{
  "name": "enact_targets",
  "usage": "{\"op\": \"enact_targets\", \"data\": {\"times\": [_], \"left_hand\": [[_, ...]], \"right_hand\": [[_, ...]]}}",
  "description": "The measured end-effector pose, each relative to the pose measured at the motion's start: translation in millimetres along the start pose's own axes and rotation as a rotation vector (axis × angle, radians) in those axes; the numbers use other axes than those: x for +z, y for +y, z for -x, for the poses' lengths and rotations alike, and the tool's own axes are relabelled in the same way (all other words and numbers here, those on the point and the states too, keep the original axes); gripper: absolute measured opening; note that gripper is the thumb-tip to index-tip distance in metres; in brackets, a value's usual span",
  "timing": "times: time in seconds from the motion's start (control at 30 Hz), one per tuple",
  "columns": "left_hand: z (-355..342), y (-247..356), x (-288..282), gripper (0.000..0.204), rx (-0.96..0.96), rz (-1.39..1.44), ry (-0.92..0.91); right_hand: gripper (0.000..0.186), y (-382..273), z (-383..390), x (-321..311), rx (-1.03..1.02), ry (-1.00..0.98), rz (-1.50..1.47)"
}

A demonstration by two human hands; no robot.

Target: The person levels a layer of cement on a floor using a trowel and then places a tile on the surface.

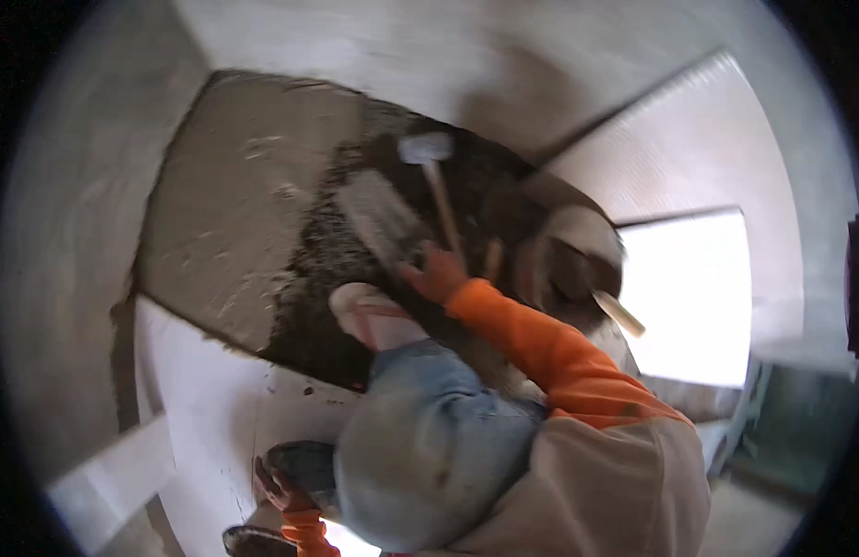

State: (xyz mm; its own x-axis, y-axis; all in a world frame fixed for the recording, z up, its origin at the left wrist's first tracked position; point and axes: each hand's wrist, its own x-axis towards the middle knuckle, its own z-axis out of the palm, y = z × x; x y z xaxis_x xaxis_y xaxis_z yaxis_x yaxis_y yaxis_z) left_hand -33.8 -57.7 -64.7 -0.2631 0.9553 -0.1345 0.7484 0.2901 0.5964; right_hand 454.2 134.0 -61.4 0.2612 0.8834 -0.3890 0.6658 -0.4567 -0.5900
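My right hand (434, 274), blurred, grips a flat metal float (374, 204) over dark, wet mortar (318, 246). A mallet with a pale head (426, 147) and wooden handle lies just beyond it. Smoother grey mortar (225, 195) covers the left part of the patch. My left hand (283, 487), low at the left, has its fingers apart beside a dark shoe, near a white tiled step edge (197, 390). My sandalled foot (364, 306) rests by the dark mortar, below the float.
A bucket (568, 232) with a wooden-handled tool (618, 311) stands to the right. Grey walls (86, 186) surround the patch, and a large pale panel (680, 148) leans at the upper right above a bright opening (689, 297).
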Motion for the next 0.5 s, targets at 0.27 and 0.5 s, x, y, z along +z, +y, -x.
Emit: {"op": "enact_targets", "data": {"times": [0.27,0.5], "left_hand": [[-19.9,5.1,22.8,0.05,0.301,-0.282,-0.229],[-13.2,82.0,-7.6,0.047,0.321,-0.502,0.004]], "right_hand": [[0.056,58.9,33.9,4.3,-0.139,0.314,-0.012],[0.043,126.4,111.9,-178.6,0.187,0.314,0.677]]}}
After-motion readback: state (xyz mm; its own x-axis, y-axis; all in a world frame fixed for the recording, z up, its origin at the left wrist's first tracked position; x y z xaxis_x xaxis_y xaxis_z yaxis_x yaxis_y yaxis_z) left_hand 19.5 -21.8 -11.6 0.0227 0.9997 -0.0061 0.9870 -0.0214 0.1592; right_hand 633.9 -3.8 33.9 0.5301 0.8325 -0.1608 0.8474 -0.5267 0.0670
